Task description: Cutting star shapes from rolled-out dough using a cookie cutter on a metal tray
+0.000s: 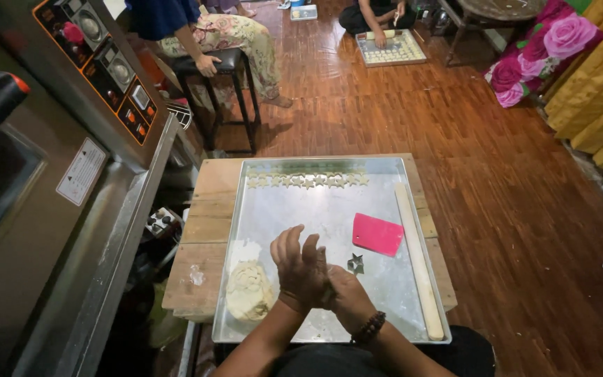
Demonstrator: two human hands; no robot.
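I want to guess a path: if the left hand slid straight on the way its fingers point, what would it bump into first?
Probably the row of small star-shaped dough cutouts at the far end of the metal baking tray; the left hand points up over bare tray first.

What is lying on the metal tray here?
On the metal tray: rows of star cutouts, a dough lump, pink scraper, star cutter and rolling pin. The left hand and right hand, pressed together, hide whatever is between them.
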